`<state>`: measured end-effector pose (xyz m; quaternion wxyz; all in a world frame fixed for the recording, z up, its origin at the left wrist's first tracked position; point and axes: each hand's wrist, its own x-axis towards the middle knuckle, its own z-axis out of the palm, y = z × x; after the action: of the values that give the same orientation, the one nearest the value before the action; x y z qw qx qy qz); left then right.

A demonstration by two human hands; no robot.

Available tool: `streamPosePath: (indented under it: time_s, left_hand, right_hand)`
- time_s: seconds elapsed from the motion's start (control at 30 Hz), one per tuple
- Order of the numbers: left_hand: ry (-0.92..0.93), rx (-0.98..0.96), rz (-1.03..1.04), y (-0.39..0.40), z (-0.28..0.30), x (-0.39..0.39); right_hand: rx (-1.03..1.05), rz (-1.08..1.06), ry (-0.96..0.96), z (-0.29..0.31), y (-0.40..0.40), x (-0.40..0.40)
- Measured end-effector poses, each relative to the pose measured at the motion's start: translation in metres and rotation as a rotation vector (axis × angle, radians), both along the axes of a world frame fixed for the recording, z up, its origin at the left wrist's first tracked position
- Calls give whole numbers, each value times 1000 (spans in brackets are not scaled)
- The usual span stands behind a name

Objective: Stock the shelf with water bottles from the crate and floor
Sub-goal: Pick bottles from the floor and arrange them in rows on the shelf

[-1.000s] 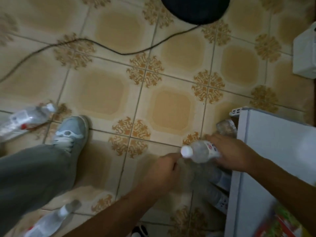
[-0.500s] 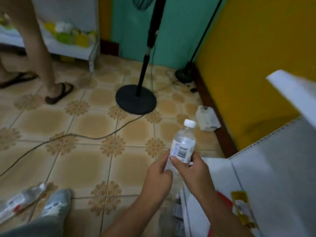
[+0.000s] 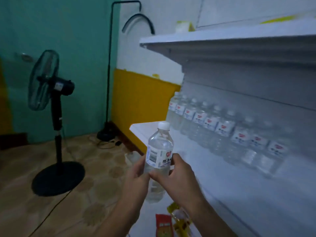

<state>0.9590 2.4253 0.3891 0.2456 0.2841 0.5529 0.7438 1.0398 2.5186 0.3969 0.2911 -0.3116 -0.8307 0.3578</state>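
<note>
Bottle (image 3: 159, 151) upright, before shelf (image 3: 201, 168) | left hand (image 3: 136, 175), right hand (image 3: 177, 171) both grip its lower body | row (image 3: 222, 129) lines the back | advice: set base flat beside row, labels forward.

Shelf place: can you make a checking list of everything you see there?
Surface: white shelf, bare at the front.
Job's things: upright water bottle held before the shelf; row of bottles at the back.
Clutter: red and yellow packets on the shelf's near end.
Grippers: left hand and right hand both grip the bottle.
Cables: fan cord trails across the floor.
Surroundings: standing fan, tiled floor, green and yellow walls.
</note>
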Motion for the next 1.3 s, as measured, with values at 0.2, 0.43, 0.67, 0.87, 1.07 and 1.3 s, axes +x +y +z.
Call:
streamPosePath:
  time_s: [0.2,0.43,0.67,0.87,1.07,1.3]
  left_hand:
    - [69,83,-282,47,42,99]
    - [98,139,-565,79,47,205]
    - [70,152,-711,88,31,249]
    - [146,131,-691,105,16,223]
    - [603,-79,-584,128,-2,165]
    - [1259,-332,-581,147,-42,122]
  right_hand:
    - [66,-265,77,40,24,124]
    - [100,-567,114,42,22,246]
    - [122,-691,91,29,10,291]
    - [107,-691,86,15,19,266]
    - [140,-737,8,10,67,215]
    - [68,-938,-99,17,155,169]
